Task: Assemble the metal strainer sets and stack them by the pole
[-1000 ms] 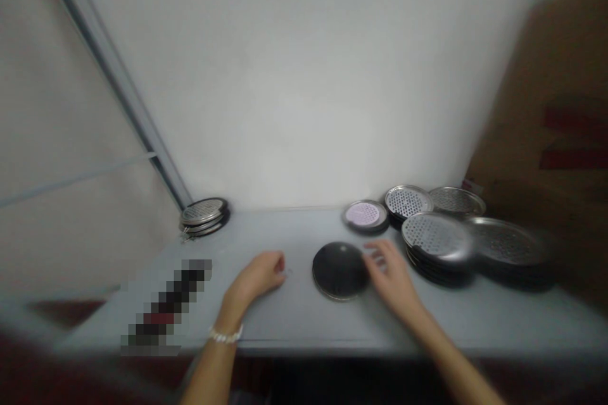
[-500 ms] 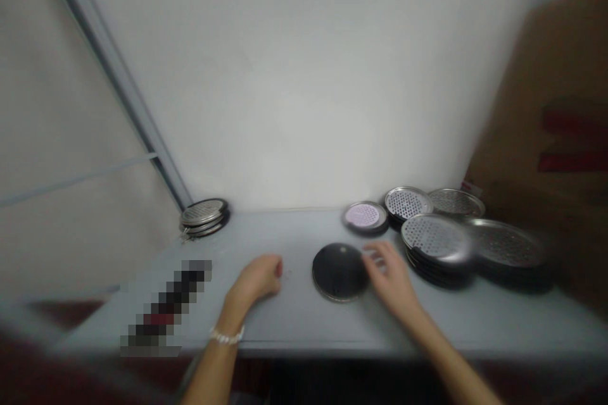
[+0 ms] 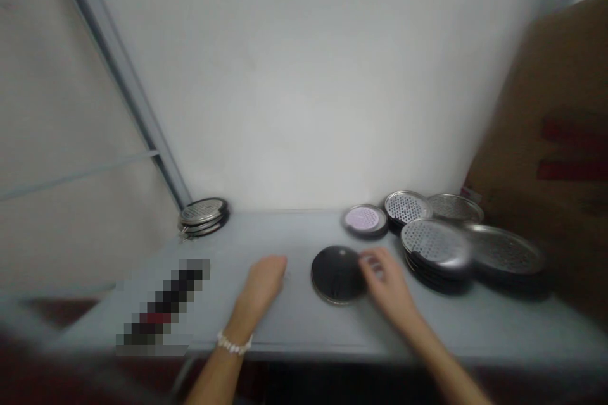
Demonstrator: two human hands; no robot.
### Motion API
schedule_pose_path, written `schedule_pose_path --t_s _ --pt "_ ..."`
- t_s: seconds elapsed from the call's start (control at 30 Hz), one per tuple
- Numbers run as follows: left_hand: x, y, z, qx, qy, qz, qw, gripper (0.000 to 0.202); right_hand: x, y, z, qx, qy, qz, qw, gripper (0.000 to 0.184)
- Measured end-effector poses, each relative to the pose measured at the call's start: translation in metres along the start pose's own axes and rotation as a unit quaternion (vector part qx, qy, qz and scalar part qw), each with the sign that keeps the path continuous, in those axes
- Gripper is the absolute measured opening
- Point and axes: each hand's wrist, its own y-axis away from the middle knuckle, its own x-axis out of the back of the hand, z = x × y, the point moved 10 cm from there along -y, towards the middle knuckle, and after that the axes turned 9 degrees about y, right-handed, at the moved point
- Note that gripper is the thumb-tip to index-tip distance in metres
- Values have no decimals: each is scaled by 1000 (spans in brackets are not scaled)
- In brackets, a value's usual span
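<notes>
At the back left corner of the grey table [image 3: 294, 231] sits a small stack of perforated metal discs [image 3: 203, 212], with a pixelated, unreadable object [image 3: 164, 307] lying nearer the front edge. The left hand [image 3: 260, 288], wearing a beaded bracelet [image 3: 234, 343], rests just left of centre, its grip curled together around nothing. A dark round disc [image 3: 336, 275] lies flat mid-table, and the right hand [image 3: 387, 285] sits at its right rim; whether that grip is clamped on it cannot be told. Beyond stand stacks of perforated metal pans [image 3: 434, 243] against a cardboard box [image 3: 541, 158].
</notes>
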Motion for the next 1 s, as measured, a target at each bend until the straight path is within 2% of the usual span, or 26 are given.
schedule_pose_path --t_s 0.1,0.17,0.2,0.27,0.37,0.47,0.57,0.67,0.8,0.9,1.0 --pt "7 1 20 -55 51 -2 997 25 -9 3 -2 -21 -25 -21 999 21" --pt "11 5 42 -107 141 -3 984 24 -21 9 -8 -33 -53 -52 997 20" --pt "14 8 54 -133 216 -4 967 22 -28 12 -15 -30 -68 -74 994 18" --pt "18 14 74 -162 376 -13 912 14 -38 20 -33 -13 -102 -118 988 19" --pt "14 20 91 -142 544 -56 825 17 -37 29 -69 65 -123 -139 981 31" --pt "9 21 97 -108 642 -79 755 23 -29 36 -97 159 -104 -137 972 31" --pt "6 21 96 -77 691 -85 714 25 -19 35 -100 181 -98 -98 974 27" --pt "2 23 98 -54 720 -107 684 26 -12 29 -91 159 -90 -54 982 20" --pt "2 26 100 -42 739 -114 662 26 -12 24 -84 132 -95 -47 986 9" --pt "2 26 102 -44 737 -116 665 26 -8 23 -83 123 -101 -36 987 6" --pt "0 27 105 -53 722 -124 679 26 -4 23 -85 132 -104 -24 985 6"
